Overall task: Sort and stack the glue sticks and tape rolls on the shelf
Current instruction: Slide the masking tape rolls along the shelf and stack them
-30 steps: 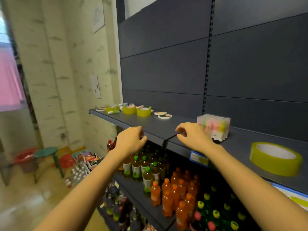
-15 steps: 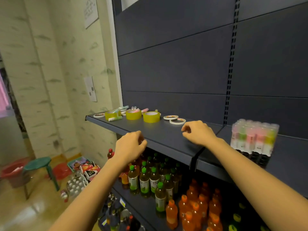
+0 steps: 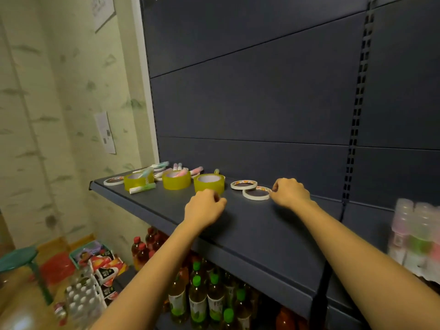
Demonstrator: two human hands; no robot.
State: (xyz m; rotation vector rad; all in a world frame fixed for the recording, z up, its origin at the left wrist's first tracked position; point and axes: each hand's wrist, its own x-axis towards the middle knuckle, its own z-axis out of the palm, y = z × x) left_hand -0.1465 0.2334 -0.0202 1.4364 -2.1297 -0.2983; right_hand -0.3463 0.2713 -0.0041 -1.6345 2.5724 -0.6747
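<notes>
Three yellow tape rolls (image 3: pixel 209 183) (image 3: pixel 176 179) (image 3: pixel 138 181) stand in a row at the left end of the dark shelf (image 3: pixel 262 234). Loose pastel glue sticks (image 3: pixel 142 188) lie among and behind them. Thin white tape rings (image 3: pixel 243 184) (image 3: pixel 256 194) (image 3: pixel 113 181) lie flat on the shelf. My left hand (image 3: pixel 204 208) is curled, holds nothing, and sits just in front of the nearest yellow roll. My right hand (image 3: pixel 289 192) is curled, and its fingertips pinch the right rim of the nearer white ring.
A wrapped pack of glue sticks (image 3: pixel 419 234) stands at the right edge of the shelf. Green- and red-capped drink bottles (image 3: pixel 197 294) fill the shelf below. A green stool (image 3: pixel 19 258) and crates of goods (image 3: pixel 95 258) are on the floor at left.
The view has shifted left along the shelf. Both hands reached forward onto it: the left up to the nearest yellow roll, the right to the white ring.
</notes>
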